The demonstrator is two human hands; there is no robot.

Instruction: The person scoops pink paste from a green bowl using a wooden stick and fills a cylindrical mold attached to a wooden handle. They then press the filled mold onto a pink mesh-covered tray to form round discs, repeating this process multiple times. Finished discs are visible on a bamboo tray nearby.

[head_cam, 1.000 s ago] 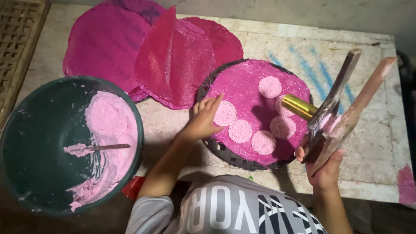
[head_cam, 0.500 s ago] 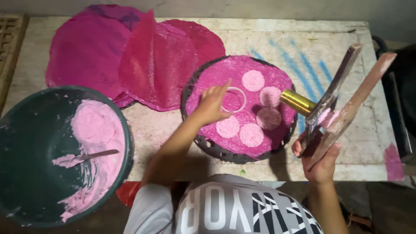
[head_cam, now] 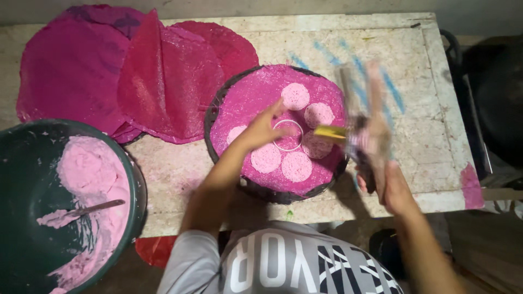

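— What's on the tray point(head_cam: 327, 177)?
— Pink discs point(head_cam: 296, 96) on a pink sheet; left hand point(head_cam: 260, 130) pinches a ring point(head_cam: 287, 135) at its middle.
— The right hand point(head_cam: 389, 185)?
— Clenched around a blurred tool point(head_cam: 357, 117).
— The bowl point(head_cam: 22, 185)?
— Pink paste point(head_cam: 90, 174), with a spoon point(head_cam: 92, 208).

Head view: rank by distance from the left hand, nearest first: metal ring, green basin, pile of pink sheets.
1. Metal ring: on the round tray, right at the left hand, its fingers on or at the rim.
2. Pile of pink sheets: spread on the table, up and left of the hand.
3. Green basin: far left, holding pink paste.
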